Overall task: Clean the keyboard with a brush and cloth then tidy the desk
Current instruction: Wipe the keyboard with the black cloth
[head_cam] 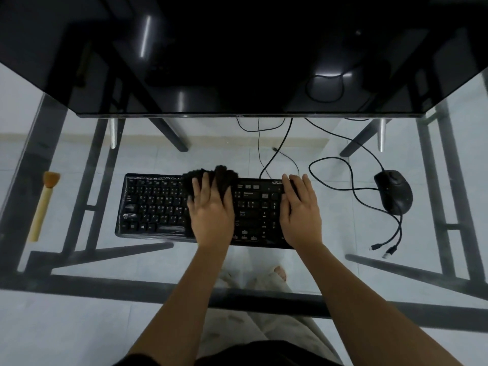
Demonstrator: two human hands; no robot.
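Note:
A black keyboard lies on the glass desk, in front of the monitor. My left hand presses flat on a dark fluffy cloth over the keyboard's middle, fingers spread. My right hand rests flat on the keyboard's right end, over the number pad, and holds nothing. A brush with a pale wooden handle and orange bristles lies on the desk far to the left, apart from both hands.
A large dark monitor fills the back of the desk. A black mouse sits to the right, with loose cables and two plugs around it. The desk frame and my legs show through the glass.

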